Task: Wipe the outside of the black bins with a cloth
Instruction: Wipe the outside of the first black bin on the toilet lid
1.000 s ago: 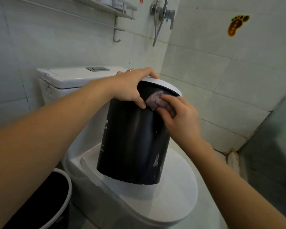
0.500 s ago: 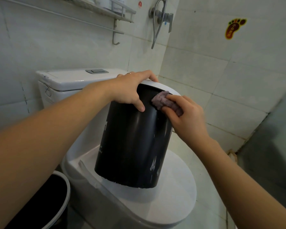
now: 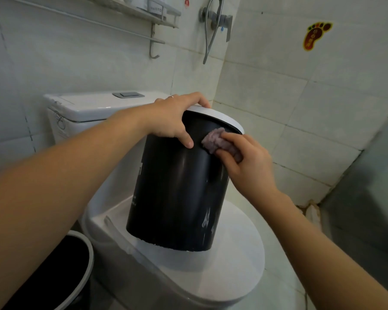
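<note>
Left grip: the left hand [image 3: 174,118] curls over the white rim at the top of the bin [image 3: 177,198], fingers on the far side of the rim, thumb pressed on the black wall.
Right grip: the right hand [image 3: 248,165] holds a bunched purple-grey cloth [image 3: 213,142] under its fingers and presses it on the bin's wall just below the rim, just right of the left thumb.
Bin: centre of the frame, black with a white rim, tilted with its top leaning to the right, its base resting on the closed toilet lid [image 3: 229,271]; pale smears show low on its right side.
Second bin: lower left corner, a black bin with a white rim [image 3: 85,262], only partly in view, beside the toilet.
Toilet tank: behind the left forearm, left of centre, white [image 3: 87,108].
Wall: white tile, with a rack [image 3: 143,12] at the upper left, a hose and valve [image 3: 215,21] at top centre, a foot-shaped sticker [image 3: 315,34] at the upper right.
</note>
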The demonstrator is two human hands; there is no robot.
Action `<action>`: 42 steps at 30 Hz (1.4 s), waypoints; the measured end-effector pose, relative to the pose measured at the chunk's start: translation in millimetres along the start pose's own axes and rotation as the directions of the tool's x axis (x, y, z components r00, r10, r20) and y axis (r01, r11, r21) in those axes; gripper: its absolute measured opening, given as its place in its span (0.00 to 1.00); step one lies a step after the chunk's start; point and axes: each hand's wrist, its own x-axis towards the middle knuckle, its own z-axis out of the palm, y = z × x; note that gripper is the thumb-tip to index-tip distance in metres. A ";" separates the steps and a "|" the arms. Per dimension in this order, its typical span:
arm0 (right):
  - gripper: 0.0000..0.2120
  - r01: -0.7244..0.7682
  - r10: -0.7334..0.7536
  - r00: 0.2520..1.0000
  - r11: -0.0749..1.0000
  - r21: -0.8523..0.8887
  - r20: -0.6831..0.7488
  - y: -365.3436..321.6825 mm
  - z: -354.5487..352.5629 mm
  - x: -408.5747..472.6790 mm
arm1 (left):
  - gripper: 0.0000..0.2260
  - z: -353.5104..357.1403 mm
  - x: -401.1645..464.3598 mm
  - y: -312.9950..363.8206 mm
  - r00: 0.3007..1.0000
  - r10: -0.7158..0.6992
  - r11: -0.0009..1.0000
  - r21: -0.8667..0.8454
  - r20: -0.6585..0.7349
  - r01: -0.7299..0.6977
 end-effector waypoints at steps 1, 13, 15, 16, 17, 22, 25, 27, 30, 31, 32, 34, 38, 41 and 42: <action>0.15 0.021 -0.021 1.000 1.000 0.012 0.011 -0.6 1.1 -5.5 | 0.36 -0.2 0.3 -0.7 1.000 -0.001 1.000 -0.011 0.001 0.001; 0.14 0.161 -0.155 0.984 0.985 -0.066 0.086 1.7 1.2 -28.3 | 0.35 -2.6 2.0 -12.7 1.000 0.009 0.997 -0.071 0.001 -0.009; 0.15 0.107 -0.104 0.992 0.993 -0.052 0.065 -1.6 4.5 -25.6 | 0.35 -3.1 1.8 -14.9 1.000 0.010 0.996 -0.091 0.009 -0.010; 0.14 0.124 -0.121 0.990 0.991 -0.041 0.069 -3.0 6.3 -30.1 | 0.35 -3.5 1.7 -15.7 1.000 0.012 0.995 -0.102 0.012 -0.011; 0.13 0.162 -0.159 0.984 0.987 -0.023 0.082 -4.1 7.9 -37.8 | 0.35 -4.0 1.5 -16.5 1.000 0.014 0.994 -0.110 0.013 -0.012; 0.12 0.363 -0.369 0.893 0.929 0.076 0.257 -7.2 9.5 -83.6 | 0.34 -6.2 0.5 -21.4 1.000 0.008 0.991 -0.133 0.015 -0.006; 0.12 0.354 -0.355 0.903 0.934 0.048 0.242 -5.5 7.4 -80.1 | 0.35 -6.1 1.6 -22.4 1.000 0.007 0.992 -0.130 0.017 -0.004; 0.13 0.246 -0.245 0.958 0.969 0.007 0.148 -4.9 6.5 -68.8 | 0.35 -6.1 2.4 -22.6 1.000 0.006 0.991 -0.132 0.014 -0.004; 0.14 0.154 -0.152 0.982 0.988 -0.005 0.109 -4.2 8.3 -63.0 | 0.35 -6.2 2.2 -23.2 1.000 0.006 0.990 -0.141 0.019 -0.003; 0.14 0.168 -0.169 0.978 0.986 0.019 0.125 -3.8 9.9 -67.1 | 0.35 -6.5 1.9 -23.3 1.000 0.005 0.990 -0.141 0.016 -0.003; 0.14 0.186 -0.193 0.971 0.981 0.058 0.143 -3.4 11.4 -73.4 | 0.35 -6.8 1.5 -23.2 1.000 0.003 0.990 -0.141 0.013 -0.001; 0.13 0.207 -0.227 0.959 0.970 0.127 0.171 -2.8 13.8 -87.7 | 0.35 -7.1 1.2 -23.2 1.000 -0.001 0.990 -0.143 0.012 0.003; 0.15 0.157 -0.188 0.967 0.971 0.181 0.171 -2.4 16.4 -102.3 | 0.34 -5.3 0.4 -18.0 1.000 -0.014 0.985 -0.172 0.010 0.015; 0.14 0.184 -0.215 0.961 0.967 0.178 0.174 -1.9 16.6 -105.7 | 0.34 1.2 0.8 -12.4 0.999 -0.029 0.983 -0.183 -0.039 0.022; 0.14 0.191 -0.222 0.959 0.966 0.174 0.177 -1.8 16.5 -106.4 | 0.34 2.8 1.5 -11.6 0.998 -0.031 0.982 -0.188 -0.052 0.021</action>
